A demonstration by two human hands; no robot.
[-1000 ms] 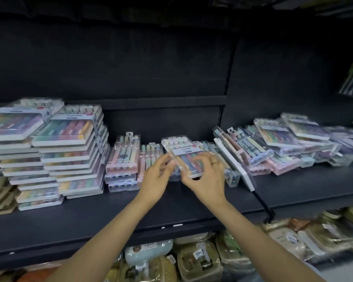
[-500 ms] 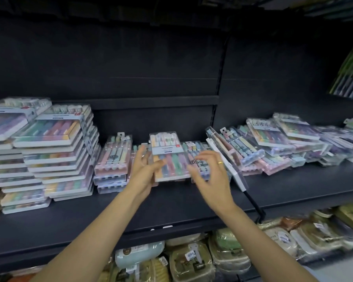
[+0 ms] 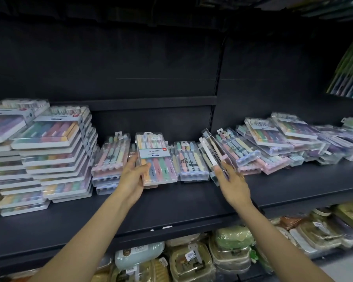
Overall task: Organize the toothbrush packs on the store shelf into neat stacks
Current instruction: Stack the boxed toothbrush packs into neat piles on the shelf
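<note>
Where the dark, matte shelf (image 3: 192,202) runs across the scene, toothbrush packs lie in groups: flat, rectangular cases of clear, glossy plastic with pastel brush handles showing through. At the far left two tall stacks (image 3: 55,155) of wide white-framed packs stand side by side, fairly square. Just right of them sits a short pile of narrower packs (image 3: 110,159), pink and clear. On the right a loose heap (image 3: 283,143) of packs spreads out, overlapping and tilted at many angles.

The left hand (image 3: 134,178) grips a five-brush pack (image 3: 156,159) by its left edge, thumb curled over the front near the bottom and fingers behind it. This pack has a white label band across its upper part and orange, blue, pink, green and purple handles below; it stands tilted back, its lower edge near the shelf among the centre packs. Just right of it lies a four-brush pack (image 3: 192,161) with handwriting on its clear lid.

The right hand (image 3: 231,180) is spread, fingers nearly straight, its fingertips touching the near end of a slim pack standing on edge (image 3: 212,157), which leans against the heap. A thin ring shows on one finger. The two hands are well apart.

Below the shelf, rounded packages in soft plastic wrap (image 3: 192,259), green, tan and pale blue, fill a lower tier.
</note>
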